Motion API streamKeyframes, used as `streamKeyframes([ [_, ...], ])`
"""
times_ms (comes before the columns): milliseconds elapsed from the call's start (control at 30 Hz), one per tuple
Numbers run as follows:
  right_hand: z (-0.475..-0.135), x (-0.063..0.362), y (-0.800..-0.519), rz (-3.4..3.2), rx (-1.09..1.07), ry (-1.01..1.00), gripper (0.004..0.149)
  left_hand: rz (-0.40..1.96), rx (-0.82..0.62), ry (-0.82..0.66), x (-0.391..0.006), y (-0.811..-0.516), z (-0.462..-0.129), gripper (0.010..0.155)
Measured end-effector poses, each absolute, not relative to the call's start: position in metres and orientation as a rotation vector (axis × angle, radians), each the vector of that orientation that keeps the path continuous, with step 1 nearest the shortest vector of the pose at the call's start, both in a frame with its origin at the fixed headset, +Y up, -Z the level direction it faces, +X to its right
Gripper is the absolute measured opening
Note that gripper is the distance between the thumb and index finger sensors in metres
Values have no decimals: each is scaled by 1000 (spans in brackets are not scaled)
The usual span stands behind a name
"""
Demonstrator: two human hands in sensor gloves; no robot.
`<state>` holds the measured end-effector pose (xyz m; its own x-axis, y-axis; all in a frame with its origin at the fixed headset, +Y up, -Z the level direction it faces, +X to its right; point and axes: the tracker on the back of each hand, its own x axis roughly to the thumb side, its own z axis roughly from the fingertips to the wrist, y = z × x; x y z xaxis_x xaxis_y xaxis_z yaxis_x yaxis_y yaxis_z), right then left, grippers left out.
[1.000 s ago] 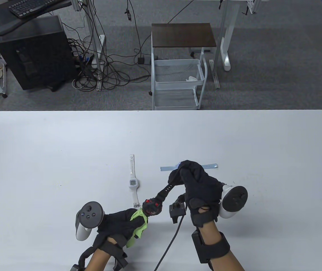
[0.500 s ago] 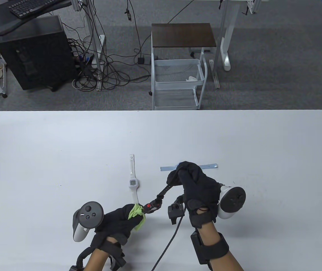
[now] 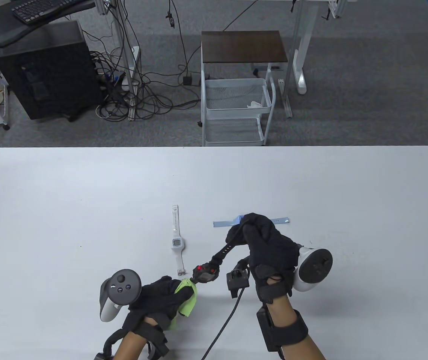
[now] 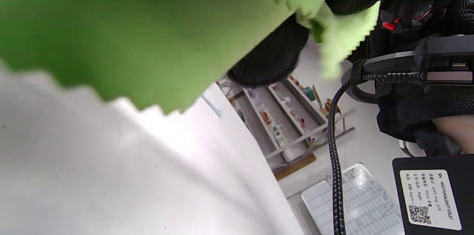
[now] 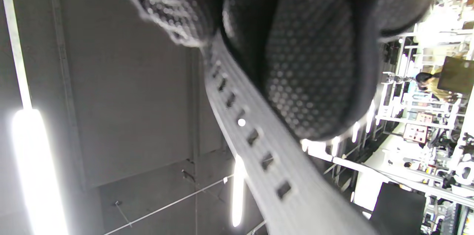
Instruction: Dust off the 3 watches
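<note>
My right hand (image 3: 253,234) grips the strap end of a black watch with red buttons (image 3: 205,273) and holds it slanting above the table; its perforated strap (image 5: 251,131) runs past the fingers in the right wrist view. My left hand (image 3: 163,294) holds a green cloth (image 3: 186,300) against the lower edge of the watch case; the cloth (image 4: 148,35) fills the left wrist view beside the case (image 4: 407,9). A white watch (image 3: 177,240) lies flat at the centre. A light blue watch (image 3: 232,222) lies behind my right hand, partly hidden.
The white table (image 3: 86,206) spreads wide on both sides. A black cable (image 3: 225,326) runs from my right wrist toward the near edge. Beyond the far edge stand a wire cart (image 3: 236,112) and a dark computer tower (image 3: 48,71).
The watch case has turned back toward face-up and shifted slightly right. My left hand and the cloth slid down from the case to its lower edge; my right hand moved a little to the right.
</note>
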<state>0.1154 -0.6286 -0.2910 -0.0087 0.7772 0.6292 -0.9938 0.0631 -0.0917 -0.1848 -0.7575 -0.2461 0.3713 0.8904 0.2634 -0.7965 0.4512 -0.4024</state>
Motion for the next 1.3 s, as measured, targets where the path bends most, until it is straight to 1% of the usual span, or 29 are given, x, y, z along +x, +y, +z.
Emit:
streamKeyframes([
  [200,-291,118,-628,1474,439,-633,38,1064,-226,-479,-184,-758,-245,48],
  [433,-290,119,-629,1470,438,-643,38,1107,-251,-473,-184,-762,-246,46],
  [533,-290,120,-628,1458,435,-640,38,1129,-247,-462,-186,-763,-246,48],
  [700,-288,122,-627,1436,434,-656,39,1080,-218,-460,-186,-762,-247,52],
  [767,-287,122,-625,1434,442,-648,38,1080,-227,-465,-186,-763,-247,54],
  [867,-286,122,-623,1434,450,-658,38,1097,-240,-472,-185,-762,-246,54],
  [1133,-283,123,-622,1436,459,-678,38,1037,-227,-455,-184,-761,-246,50],
  [1300,-281,124,-619,1430,465,-696,38,985,-222,-413,-186,-760,-245,49],
])
